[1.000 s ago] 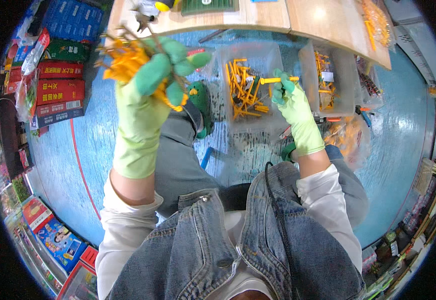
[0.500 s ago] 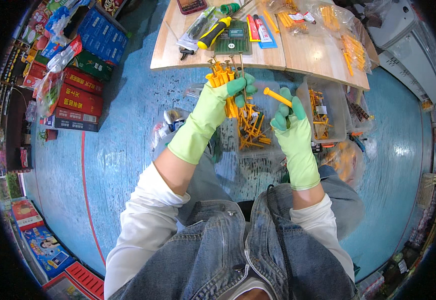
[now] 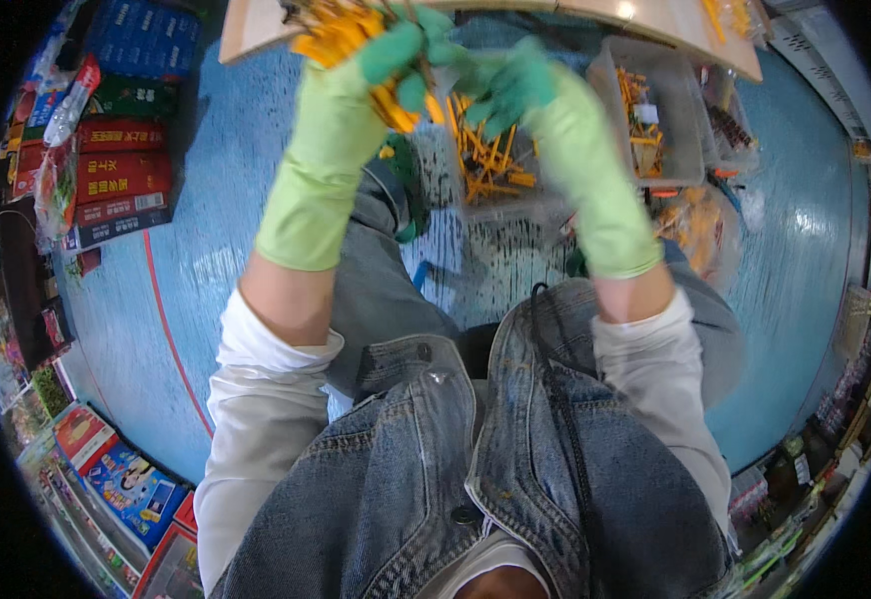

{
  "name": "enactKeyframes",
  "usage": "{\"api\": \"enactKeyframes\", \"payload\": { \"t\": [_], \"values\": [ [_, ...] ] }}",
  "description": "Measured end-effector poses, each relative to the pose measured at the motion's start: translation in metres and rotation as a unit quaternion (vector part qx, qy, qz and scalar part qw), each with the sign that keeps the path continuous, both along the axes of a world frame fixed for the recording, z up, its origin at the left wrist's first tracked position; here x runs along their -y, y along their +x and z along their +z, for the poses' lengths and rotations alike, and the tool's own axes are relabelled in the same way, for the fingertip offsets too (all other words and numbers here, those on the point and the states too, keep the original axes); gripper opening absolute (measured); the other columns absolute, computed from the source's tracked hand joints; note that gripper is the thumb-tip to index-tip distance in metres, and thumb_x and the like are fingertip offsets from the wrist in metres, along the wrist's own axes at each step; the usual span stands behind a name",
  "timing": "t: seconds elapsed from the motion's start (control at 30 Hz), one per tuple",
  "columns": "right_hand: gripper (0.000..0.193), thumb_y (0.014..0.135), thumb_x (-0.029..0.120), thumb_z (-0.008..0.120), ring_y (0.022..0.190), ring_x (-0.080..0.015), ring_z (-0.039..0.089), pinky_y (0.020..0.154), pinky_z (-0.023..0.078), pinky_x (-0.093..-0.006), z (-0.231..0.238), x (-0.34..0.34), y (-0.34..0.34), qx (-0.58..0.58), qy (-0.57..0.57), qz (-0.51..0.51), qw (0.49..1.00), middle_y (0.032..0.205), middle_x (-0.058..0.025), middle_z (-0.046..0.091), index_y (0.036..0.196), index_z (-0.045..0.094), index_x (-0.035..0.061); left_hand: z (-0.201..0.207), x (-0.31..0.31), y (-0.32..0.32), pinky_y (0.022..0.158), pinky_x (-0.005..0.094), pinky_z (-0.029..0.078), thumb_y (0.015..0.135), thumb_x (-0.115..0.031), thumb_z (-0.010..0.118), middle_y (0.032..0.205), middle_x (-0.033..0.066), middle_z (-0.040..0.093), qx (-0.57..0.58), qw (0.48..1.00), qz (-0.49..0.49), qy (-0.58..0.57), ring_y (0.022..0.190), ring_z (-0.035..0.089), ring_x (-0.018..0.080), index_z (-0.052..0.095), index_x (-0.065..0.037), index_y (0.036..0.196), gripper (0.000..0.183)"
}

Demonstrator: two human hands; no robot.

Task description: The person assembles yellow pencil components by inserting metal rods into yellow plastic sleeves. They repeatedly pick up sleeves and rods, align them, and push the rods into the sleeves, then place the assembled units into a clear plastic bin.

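Note:
Near the top of the view, my left hand (image 3: 388,70), in a pale green glove with darker green fingertips, is closed around a bunch of orange plastic wall plugs (image 3: 341,38). Metal screws stick up out of the bunch. My right hand (image 3: 510,88), gloved alike, is beside it with fingertips pointing toward the left hand. Motion smears those fingers, and whether anything is between them is hidden. Below the right hand, a clear plastic bin (image 3: 515,210) contains many loose orange wall plugs (image 3: 495,165).
A second clear bin (image 3: 690,160) with orange plugs stands to the right, a plastic bag (image 3: 705,235) below it. The wooden table edge (image 3: 645,30) crosses the top. Stacked cartons (image 3: 121,165) line the left side. My knees flank the blue floor (image 3: 495,265).
Both hands have moved up in view, and the right has come left, close to the left hand. The single orange plug it held no longer shows. The table has mostly slid out of view.

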State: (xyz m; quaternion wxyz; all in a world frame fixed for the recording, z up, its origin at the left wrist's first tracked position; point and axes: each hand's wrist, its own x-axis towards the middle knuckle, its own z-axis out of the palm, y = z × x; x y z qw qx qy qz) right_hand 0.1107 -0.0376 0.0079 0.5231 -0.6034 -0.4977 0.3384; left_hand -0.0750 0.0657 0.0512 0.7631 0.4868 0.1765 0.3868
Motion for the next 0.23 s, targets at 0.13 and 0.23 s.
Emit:
{"api": "enactKeyframes", "payload": {
  "t": [0.13,0.23],
  "values": [
    [0.040,0.095,0.028,0.048,0.094,-0.0185,0.062,0.080,0.049,-0.0291,-0.009,-0.003,0.083,-0.232,-0.004,0.034,0.972,0.108,-0.0120,0.063,0.121,0.054,-0.0018,0.007,-0.013,-0.032,0.103,0.0510,0.033,0.091,-0.024,0.049,0.080,-0.0002,0.051,0.034,0.993,-0.017,0.110,0.054,0.045,0.0090,0.055,-0.006,0.102,0.022],
    [0.040,0.094,0.028,0.051,0.094,-0.0180,0.062,0.082,0.049,-0.0289,-0.050,-0.004,0.110,-0.271,-0.058,0.003,0.961,0.107,-0.0114,0.063,0.121,0.055,-0.0007,0.018,-0.005,-0.043,0.107,0.0505,0.028,0.091,-0.022,0.051,0.074,-0.0059,0.044,0.055,0.996,0.032,0.066,0.053,0.043,0.0072,0.053,-0.010,0.091,0.012]
  ]
}}
